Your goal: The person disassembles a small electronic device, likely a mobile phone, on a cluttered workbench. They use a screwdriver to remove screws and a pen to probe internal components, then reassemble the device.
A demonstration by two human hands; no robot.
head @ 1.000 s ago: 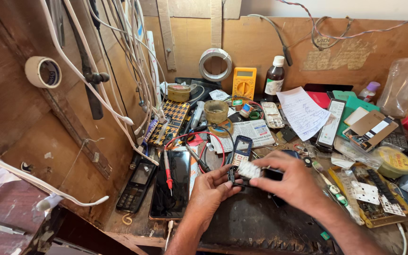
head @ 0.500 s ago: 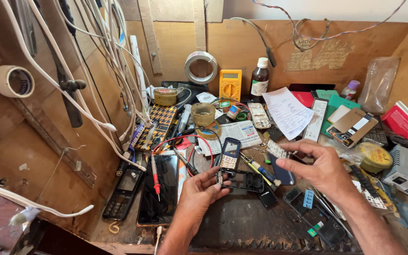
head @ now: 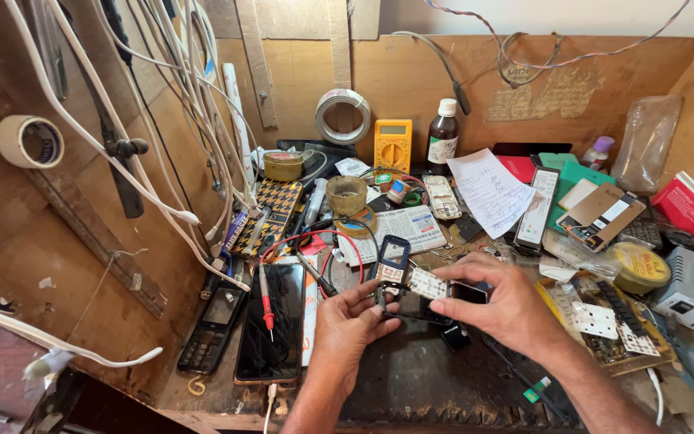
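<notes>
Both hands low centre over cluttered bench: left hand (head: 351, 325) pinching blue phone frame (head: 391, 261), right hand (head: 501, 309) fingertips gripping white keypad piece (head: 428, 284); smartphone (head: 271, 321) with red probe (head: 265, 301) left, yellow multimeter (head: 393, 145) behind.

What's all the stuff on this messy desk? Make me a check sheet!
Surface: wooden bench, dark mat in front.
Job's things: small phone part, held between both hands.
Clutter: smartphone, keypad phone, yellow meter, brown bottle, tape rolls, papers.
Hands: left hand and right hand both grip the part.
Cables: white wires on the left wall; red probe.
Surroundings: wooden walls.
</notes>
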